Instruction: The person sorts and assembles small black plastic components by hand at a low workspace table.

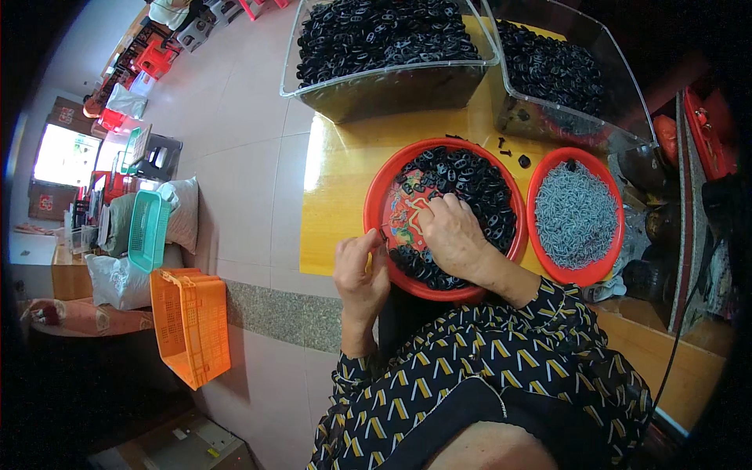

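Note:
In front of me a red basin point(374, 180) with a patterned bottom holds many small black oval plastic parts point(462, 176). My right hand point(453, 235) reaches over it, fingers curled down and drawn together near the bare patch of the bottom. Whatever those fingertips hold, if anything, is hidden. At the basin's left rim, my left hand point(360, 270) is closed in a pinch, with a tiny dark thing at its fingertips, too small to name. Right of the basin, a smaller red bowl point(616, 235) is filled with grey metal screws point(576, 211).
Two clear plastic bins point(392, 82) point(619, 110) heaped with black parts stand at the yellow table's point(329, 211) far side. A few loose black pieces point(523, 160) lie near the bowl. An orange crate point(192, 325) and a green basket point(146, 231) are at the left.

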{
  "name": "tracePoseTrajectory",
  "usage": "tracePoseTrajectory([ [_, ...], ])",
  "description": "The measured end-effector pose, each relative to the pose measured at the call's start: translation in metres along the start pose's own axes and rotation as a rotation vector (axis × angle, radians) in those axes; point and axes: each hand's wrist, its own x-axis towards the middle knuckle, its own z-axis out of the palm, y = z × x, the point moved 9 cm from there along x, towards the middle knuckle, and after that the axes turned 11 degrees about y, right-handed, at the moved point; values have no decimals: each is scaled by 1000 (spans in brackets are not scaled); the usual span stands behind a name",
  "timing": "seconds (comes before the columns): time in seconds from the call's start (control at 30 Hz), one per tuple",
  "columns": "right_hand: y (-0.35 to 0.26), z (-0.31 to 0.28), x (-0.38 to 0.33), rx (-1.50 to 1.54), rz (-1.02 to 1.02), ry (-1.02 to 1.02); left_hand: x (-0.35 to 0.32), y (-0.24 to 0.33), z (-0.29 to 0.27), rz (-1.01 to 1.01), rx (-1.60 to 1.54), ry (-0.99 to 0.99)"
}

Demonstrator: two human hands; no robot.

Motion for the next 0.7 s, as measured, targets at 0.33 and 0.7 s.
tracePoseTrajectory([
  [0.33, -3, 9, 1, -34, 14, -121, 22, 11, 57, 364, 457, -468],
  [0.7, -3, 21, 4, -73, -35, -136, 14, 1, 82, 466, 617, -653],
])
